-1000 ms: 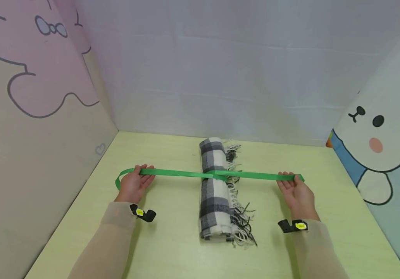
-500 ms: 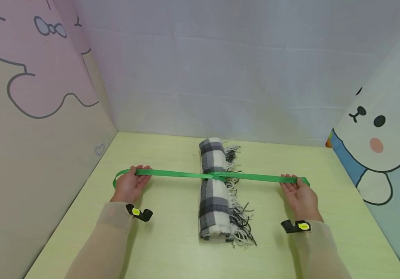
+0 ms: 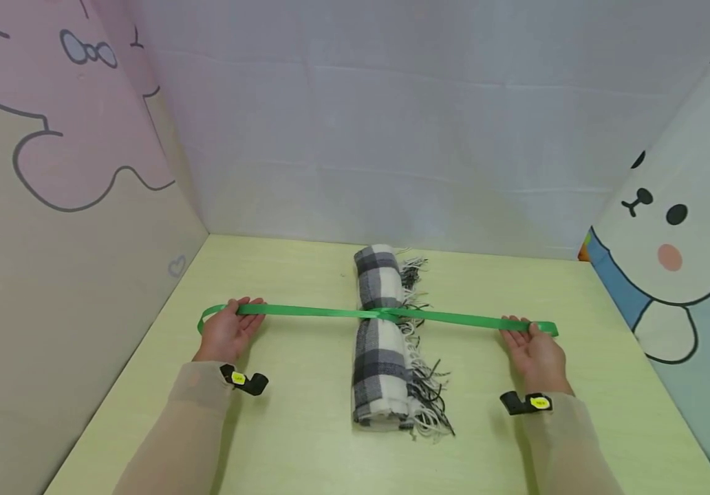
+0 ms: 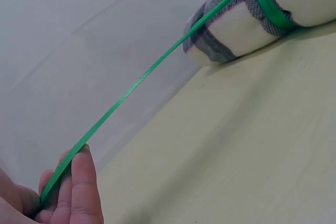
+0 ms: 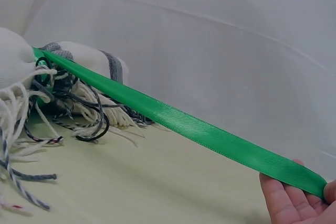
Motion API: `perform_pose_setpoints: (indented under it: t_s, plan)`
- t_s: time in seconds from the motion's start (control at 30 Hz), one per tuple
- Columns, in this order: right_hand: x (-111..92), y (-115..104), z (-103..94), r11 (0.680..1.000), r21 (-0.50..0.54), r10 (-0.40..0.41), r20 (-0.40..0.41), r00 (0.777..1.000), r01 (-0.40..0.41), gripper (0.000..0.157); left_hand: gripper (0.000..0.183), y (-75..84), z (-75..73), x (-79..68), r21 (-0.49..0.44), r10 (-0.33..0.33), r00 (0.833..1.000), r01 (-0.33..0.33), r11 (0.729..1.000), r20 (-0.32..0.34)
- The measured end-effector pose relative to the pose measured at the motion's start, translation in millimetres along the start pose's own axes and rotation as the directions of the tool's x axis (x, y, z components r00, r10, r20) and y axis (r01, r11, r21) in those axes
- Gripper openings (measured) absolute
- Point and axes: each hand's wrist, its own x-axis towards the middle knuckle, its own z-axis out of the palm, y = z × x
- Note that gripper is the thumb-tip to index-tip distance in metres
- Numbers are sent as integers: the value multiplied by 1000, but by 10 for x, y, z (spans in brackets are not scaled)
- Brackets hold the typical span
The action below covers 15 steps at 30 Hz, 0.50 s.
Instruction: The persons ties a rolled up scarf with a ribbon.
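In the head view, my left hand [image 3: 228, 333] and my right hand [image 3: 539, 354] are held palm up, well apart, one on either side of a rolled plaid scarf [image 3: 380, 371]. Each hand pinches a green ribbon [image 3: 305, 311] between thumb and fingers, the other fingers lying nearly straight beneath it. The scarf lies on the pale table [image 3: 305, 447], its length running from near to far, with black and white fringe [image 3: 432, 405] spilling out along its right side. The ribbon goes around the scarf's middle and crosses on top; whether it is knotted there, I cannot tell. From the crossing, one length stretches left to my left hand, past which it bends back in a loop; the other stretches right to my right hand, with a short end jutting past my thumb. I have a black strap at each wrist, against a beige sleeve [image 3: 169, 426].

In the left wrist view, my thumb pins the ribbon against my fingers, and it rises in a straight, narrow line to the scarf, where a band of it wraps the roll.

In the right wrist view, my thumb and fingers grip the ribbon, which slopes up leftward, flat side showing, above the fringe to the scarf.
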Motion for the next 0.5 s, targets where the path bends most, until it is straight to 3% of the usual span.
perform_pose_setpoints:
  t_s: [0.23, 0.5]
  plan:
    - [10, 0, -17, 1000, -9, 9, -4, 1000, -9, 48, 47, 36, -60, 19, 24, 9, 1000, -9, 1000, 0]
    - [-7, -22, -19, 1000, -28, -12, -41, 999, 11, 39, 47, 35, -117, 64, 2, -6, 1000, 6, 1000, -29]
